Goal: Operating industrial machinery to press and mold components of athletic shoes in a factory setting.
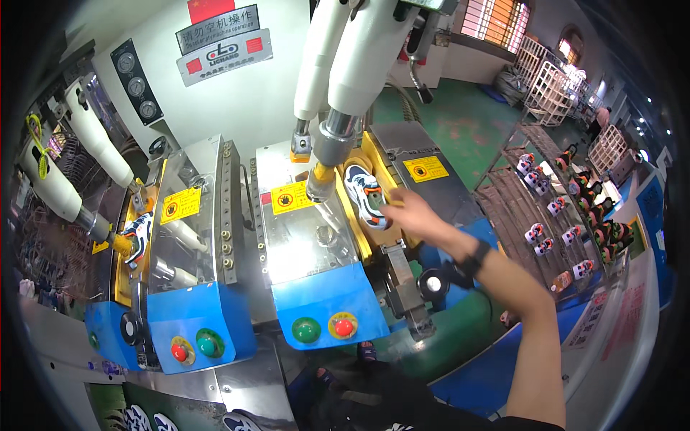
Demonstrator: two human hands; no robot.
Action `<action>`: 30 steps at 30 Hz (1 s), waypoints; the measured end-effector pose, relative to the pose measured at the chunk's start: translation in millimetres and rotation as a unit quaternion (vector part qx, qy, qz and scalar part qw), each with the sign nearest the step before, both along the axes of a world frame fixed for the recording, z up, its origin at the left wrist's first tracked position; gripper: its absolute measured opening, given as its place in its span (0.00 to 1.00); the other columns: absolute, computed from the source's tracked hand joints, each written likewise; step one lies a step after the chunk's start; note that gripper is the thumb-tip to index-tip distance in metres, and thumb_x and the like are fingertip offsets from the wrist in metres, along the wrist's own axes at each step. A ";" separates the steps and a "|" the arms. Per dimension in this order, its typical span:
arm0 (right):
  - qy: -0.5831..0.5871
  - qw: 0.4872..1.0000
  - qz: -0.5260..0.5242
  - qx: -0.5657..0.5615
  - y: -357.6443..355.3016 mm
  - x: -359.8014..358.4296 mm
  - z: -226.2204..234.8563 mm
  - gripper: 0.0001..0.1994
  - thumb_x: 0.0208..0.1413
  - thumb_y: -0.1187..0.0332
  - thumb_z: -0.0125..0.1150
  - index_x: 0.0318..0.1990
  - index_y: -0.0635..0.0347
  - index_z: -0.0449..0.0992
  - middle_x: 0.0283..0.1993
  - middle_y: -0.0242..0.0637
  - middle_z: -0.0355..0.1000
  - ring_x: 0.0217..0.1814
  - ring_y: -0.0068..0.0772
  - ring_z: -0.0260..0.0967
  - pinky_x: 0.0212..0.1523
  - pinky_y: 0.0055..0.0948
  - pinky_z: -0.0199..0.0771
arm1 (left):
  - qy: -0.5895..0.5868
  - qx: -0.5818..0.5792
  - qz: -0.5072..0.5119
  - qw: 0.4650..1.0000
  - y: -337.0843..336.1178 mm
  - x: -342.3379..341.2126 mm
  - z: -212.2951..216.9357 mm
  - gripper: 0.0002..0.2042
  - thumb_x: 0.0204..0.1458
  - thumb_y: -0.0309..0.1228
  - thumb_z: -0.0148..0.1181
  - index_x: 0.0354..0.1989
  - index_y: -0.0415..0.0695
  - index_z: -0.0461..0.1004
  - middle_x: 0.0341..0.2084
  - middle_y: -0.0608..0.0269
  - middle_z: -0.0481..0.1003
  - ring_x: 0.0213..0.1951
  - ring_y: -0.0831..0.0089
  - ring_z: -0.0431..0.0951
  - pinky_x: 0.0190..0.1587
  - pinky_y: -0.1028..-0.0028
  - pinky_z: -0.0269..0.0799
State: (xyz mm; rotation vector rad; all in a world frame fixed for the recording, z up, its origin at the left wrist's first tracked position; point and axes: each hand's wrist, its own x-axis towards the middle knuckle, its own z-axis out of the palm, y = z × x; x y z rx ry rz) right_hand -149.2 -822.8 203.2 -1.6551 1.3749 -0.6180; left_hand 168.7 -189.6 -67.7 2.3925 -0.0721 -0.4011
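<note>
A white, navy and orange sneaker (357, 188) lies in the right-hand bay of a press machine, between yellow side pads (352, 230). My right hand (415, 217) reaches in from the right, a dark band on its wrist. Its thumb and fingers close on the sneaker's heel end, near the collar; the fingertips are partly hidden. Just left of this shoe hangs a metal press rod with a yellow tip (321, 183). In the left bay, another sneaker (140, 233) sits under a second yellow-tipped rod (123, 246). My left hand is out of view.
Blue control panels (327, 305) with green and red buttons face me. Below the right bay projects a metal clamp arm (406, 287) beside a round black knob. A rack (528, 208) of shoes stands at right; more shoes (164, 421) lie lower left.
</note>
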 end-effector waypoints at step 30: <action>0.121 0.860 0.495 0.008 454.5 214.5 -121.6 0.30 0.46 0.61 0.70 0.54 0.67 0.65 0.39 0.53 0.76 0.40 0.44 0.78 0.41 0.36 0.76 | 0.029 -0.158 0.182 0.970 78.1 -73.1 38.2 0.38 0.44 0.25 0.67 0.63 0.39 0.51 0.61 0.41 0.60 0.59 0.53 0.67 0.59 0.63 0.64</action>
